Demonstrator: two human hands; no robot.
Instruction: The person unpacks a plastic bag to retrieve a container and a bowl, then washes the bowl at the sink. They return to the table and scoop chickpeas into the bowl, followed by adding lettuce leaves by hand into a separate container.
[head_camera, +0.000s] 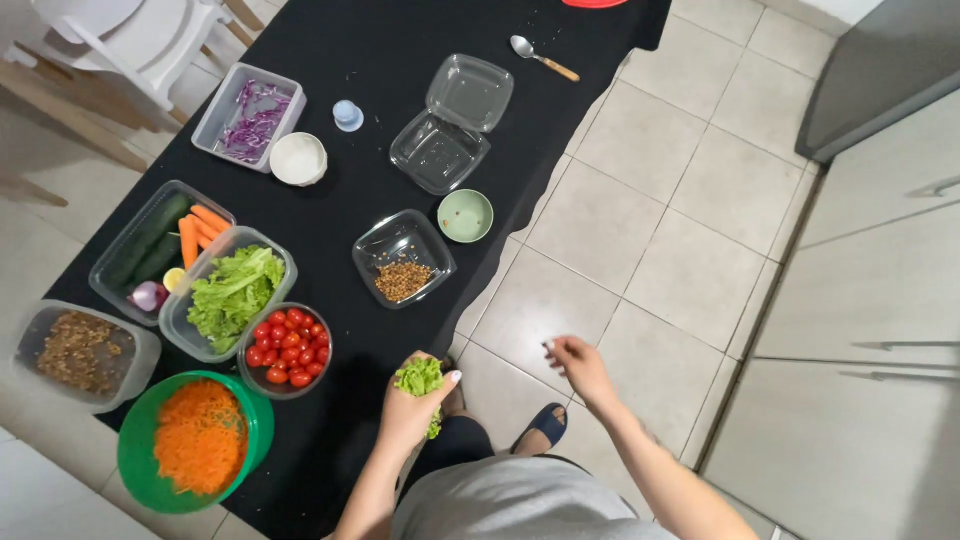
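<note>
Nearest you, your left hand has its grip closed around a bunch of green lettuce, held just off the desk edge, at about 4 o'clock from the bowl of cherry tomatoes. Your right hand hangs over the tiled floor, grip loosely open and holding nothing. Keep the leaves bunched without crushing them, and bring the free hand in to support the loose ends. The bunch stands roughly upright, long axis running 12 to 6, frilly top toward 12, lower end trailing under your palm.
</note>
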